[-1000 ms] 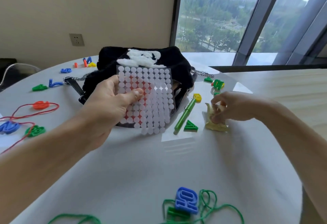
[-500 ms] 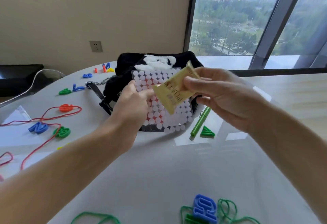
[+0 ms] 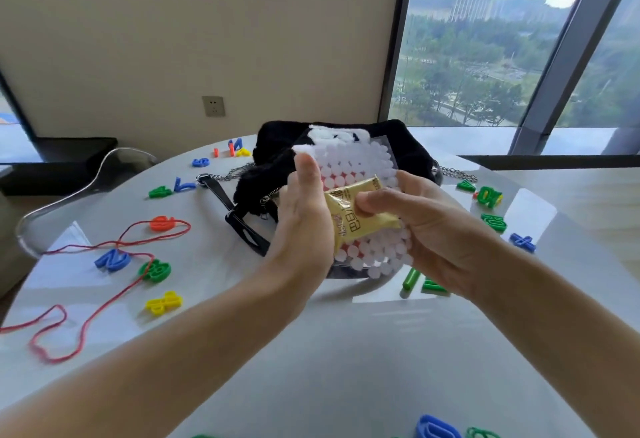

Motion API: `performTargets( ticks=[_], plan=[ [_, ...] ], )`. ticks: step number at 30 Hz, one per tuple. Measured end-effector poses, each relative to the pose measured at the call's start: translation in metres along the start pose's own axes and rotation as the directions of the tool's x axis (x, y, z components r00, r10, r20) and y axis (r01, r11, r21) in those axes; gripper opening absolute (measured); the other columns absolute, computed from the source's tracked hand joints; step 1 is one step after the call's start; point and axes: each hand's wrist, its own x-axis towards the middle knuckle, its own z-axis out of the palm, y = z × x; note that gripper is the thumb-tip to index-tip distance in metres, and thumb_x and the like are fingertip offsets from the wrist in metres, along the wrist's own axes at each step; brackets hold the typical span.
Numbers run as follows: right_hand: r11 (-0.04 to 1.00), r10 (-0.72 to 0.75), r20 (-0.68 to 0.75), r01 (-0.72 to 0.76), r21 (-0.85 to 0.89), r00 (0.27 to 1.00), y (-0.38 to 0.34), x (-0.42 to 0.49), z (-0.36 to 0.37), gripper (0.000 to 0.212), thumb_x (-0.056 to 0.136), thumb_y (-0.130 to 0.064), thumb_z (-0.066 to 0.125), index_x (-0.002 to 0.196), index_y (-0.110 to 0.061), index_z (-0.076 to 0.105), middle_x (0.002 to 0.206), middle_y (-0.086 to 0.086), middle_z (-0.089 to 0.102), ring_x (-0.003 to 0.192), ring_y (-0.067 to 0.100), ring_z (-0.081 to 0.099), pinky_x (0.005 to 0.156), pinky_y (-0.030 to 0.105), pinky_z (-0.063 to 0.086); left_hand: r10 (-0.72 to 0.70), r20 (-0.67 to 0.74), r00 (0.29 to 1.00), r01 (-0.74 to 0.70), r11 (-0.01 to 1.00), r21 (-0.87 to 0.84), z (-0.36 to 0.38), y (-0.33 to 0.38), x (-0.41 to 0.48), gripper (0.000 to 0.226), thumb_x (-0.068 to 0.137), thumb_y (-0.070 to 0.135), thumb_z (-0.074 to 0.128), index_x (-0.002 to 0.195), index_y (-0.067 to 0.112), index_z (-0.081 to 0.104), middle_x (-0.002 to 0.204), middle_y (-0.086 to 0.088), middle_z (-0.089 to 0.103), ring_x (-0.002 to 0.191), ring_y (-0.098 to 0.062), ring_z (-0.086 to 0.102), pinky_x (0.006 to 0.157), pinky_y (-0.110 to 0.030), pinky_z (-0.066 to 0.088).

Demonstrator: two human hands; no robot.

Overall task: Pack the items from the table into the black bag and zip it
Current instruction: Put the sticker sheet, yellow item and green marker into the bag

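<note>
A fuzzy black bag (image 3: 408,150) with a white patch lies at the back of the round white table (image 3: 346,351). In front of it my left hand (image 3: 304,216) holds a clear sheet of white round stickers (image 3: 356,167) upright by its left edge. My right hand (image 3: 426,229) presses a yellow snack packet (image 3: 356,219) flat against that sheet, thumb on top. A green pen (image 3: 410,280) lies on the table, mostly hidden under my right hand.
Coloured plastic numbers and letters lie scattered: blue N (image 3: 112,259), green one (image 3: 154,270), yellow one (image 3: 163,303), several at right (image 3: 493,223). A red string (image 3: 104,302) loops at left. The bag's strap (image 3: 242,226) and chain (image 3: 457,172) trail out. Chair back (image 3: 62,202) at left.
My right hand picked the yellow packet up off the table and brought it left onto the sticker sheet. The two hands have come together in front of the bag.
</note>
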Motion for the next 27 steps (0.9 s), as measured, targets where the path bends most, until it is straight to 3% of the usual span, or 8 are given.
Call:
performTargets(
  ticks=[4, 7, 10, 14, 17, 19, 22, 27],
  plan=[
    [0.999, -0.022, -0.089, 0.026, 0.04, 0.996, -0.004, 0.0, -0.011, 0.053, 0.063, -0.004, 0.082, 0.112, -0.006, 0.062, 0.097, 0.018, 0.078, 0.086, 0.032, 0.077, 0.07, 0.043, 0.063, -0.04, 0.191, 0.981, 0.033, 0.999, 0.044, -0.008, 0.012, 0.01, 0.066, 0.086, 0.077, 0.019, 0.119, 0.03, 0.053, 0.099, 0.004, 0.069, 0.078, -0.001, 0.068, 0.062, -0.017, 0.049],
    [0.99, -0.139, -0.192, 0.143, 0.006, 0.971, -0.019, 0.0, -0.026, 0.062, 0.059, -0.005, 0.079, 0.118, -0.004, 0.06, 0.096, 0.016, 0.078, 0.089, 0.031, 0.077, 0.077, 0.046, 0.064, 0.217, 0.105, 0.971, -0.235, 0.948, 0.216, -0.022, 0.021, 0.042, 0.023, 0.099, 0.04, 0.051, 0.11, 0.02, 0.047, 0.092, 0.003, 0.057, 0.071, 0.001, 0.063, 0.059, -0.013, 0.047],
    [0.929, -0.365, -0.259, 0.332, -0.164, 0.894, -0.031, 0.003, -0.037, 0.045, 0.066, 0.0, 0.08, 0.105, -0.01, 0.061, 0.091, 0.01, 0.08, 0.088, 0.029, 0.078, 0.075, 0.039, 0.065, 0.513, 0.28, 0.812, -0.51, 0.39, 0.766, -0.041, 0.017, 0.084, 0.022, 0.084, 0.027, 0.065, 0.102, 0.018, 0.055, 0.104, -0.001, 0.052, 0.099, -0.018, 0.049, 0.085, -0.029, 0.04],
    [0.693, -0.658, -0.18, 0.494, -0.526, 0.731, -0.031, 0.009, -0.041, 0.039, 0.075, 0.004, 0.082, 0.089, -0.027, 0.064, 0.09, 0.0, 0.079, 0.087, 0.018, 0.078, 0.072, 0.029, 0.063, 0.299, 0.688, 0.661, -0.685, -0.133, 0.716, -0.054, 0.003, 0.111, 0.015, 0.084, 0.019, 0.061, 0.099, 0.018, 0.064, 0.121, -0.006, 0.051, 0.111, -0.025, 0.047, 0.088, -0.041, 0.044],
    [0.54, -0.711, -0.046, 0.503, -0.675, 0.702, -0.022, 0.013, -0.037, 0.046, 0.076, -0.003, 0.085, 0.096, -0.035, 0.059, 0.097, -0.016, 0.078, 0.089, 0.002, 0.076, 0.072, 0.017, 0.06, 0.232, 0.75, 0.62, -0.638, -0.406, 0.654, -0.06, -0.011, 0.126, 0.024, 0.092, 0.023, 0.05, 0.111, 0.026, 0.064, 0.133, -0.003, 0.05, 0.112, -0.023, 0.05, 0.084, -0.04, 0.047],
    [0.471, -0.7, 0.044, 0.507, -0.722, 0.713, -0.012, 0.018, -0.033, 0.045, 0.078, -0.007, 0.084, 0.103, -0.033, 0.059, 0.104, -0.024, 0.075, 0.093, -0.002, 0.074, 0.075, 0.016, 0.059, 0.342, 0.69, 0.638, -0.609, -0.324, 0.724, -0.062, -0.011, 0.133, 0.022, 0.093, 0.029, 0.052, 0.111, 0.021, 0.061, 0.124, 0.0, 0.056, 0.105, -0.024, 0.056, 0.076, -0.039, 0.047],
    [0.182, -0.724, 0.225, 0.494, -0.85, 0.653, 0.002, 0.031, -0.028, 0.048, 0.079, -0.017, 0.082, 0.117, -0.029, 0.056, 0.1, -0.025, 0.073, 0.085, -0.001, 0.073, 0.069, 0.021, 0.06, 0.47, 0.522, 0.712, -0.59, -0.003, 0.807, -0.062, -0.001, 0.14, 0.03, 0.083, 0.034, 0.065, 0.107, 0.017, 0.057, 0.108, 0.004, 0.058, 0.09, -0.027, 0.062, 0.06, -0.034, 0.042],
    [-0.196, -0.62, 0.455, 0.435, -0.879, 0.639, 0.016, 0.062, -0.027, 0.052, 0.077, -0.009, 0.076, 0.125, -0.018, 0.059, 0.102, -0.005, 0.076, 0.075, 0.022, 0.071, 0.058, 0.037, 0.056, 0.446, 0.487, 0.751, -0.617, 0.214, 0.757, -0.052, 0.023, 0.137, 0.032, 0.072, 0.023, 0.068, 0.098, 0.023, 0.049, 0.099, 0.01, 0.046, 0.085, -0.031, 0.061, 0.067, -0.041, 0.051]
  ],
)
